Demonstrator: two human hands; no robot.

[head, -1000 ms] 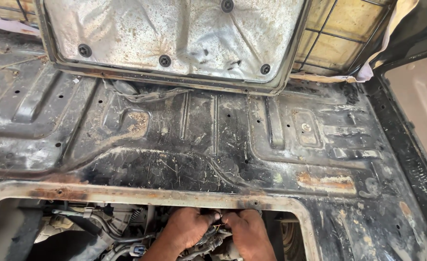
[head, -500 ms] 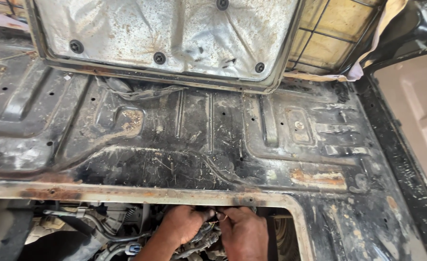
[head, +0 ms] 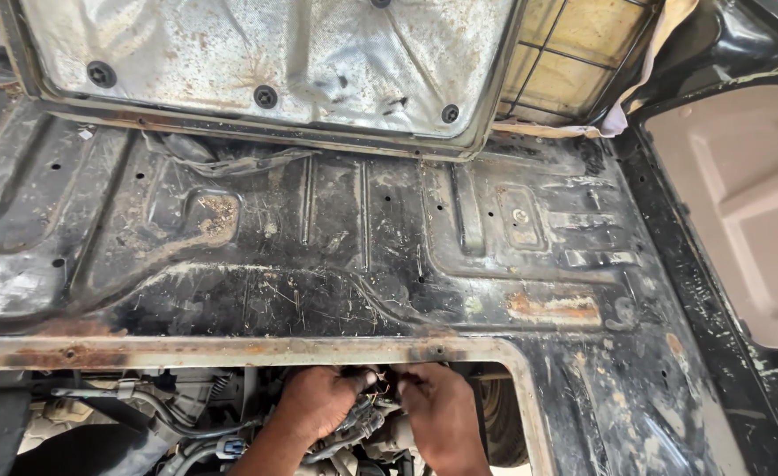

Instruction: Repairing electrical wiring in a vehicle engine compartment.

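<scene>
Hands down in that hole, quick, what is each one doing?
Left hand: closed around the grey bundle of wires and plugs.
Right hand: fingers curled on the same bundle; whether it grips cannot be told.

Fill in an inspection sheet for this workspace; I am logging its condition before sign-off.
Surface: black ribbed sheet-metal floor panel, dusty, with rust patches and a rusty opening edge.
Job's things: grey bundle of wires and connectors inside the opening, between both hands.
Clutter: loose dirt and dry fibres on the panel; nothing else seen.
Grippers: left hand and right hand both reach into the opening and grip the bundle.
Cables: black hoses and a blue-tipped connector below left.
Surroundings: crinkled silver heat-shield cover with dark bolts at top; beige trim panel at right.
</scene>
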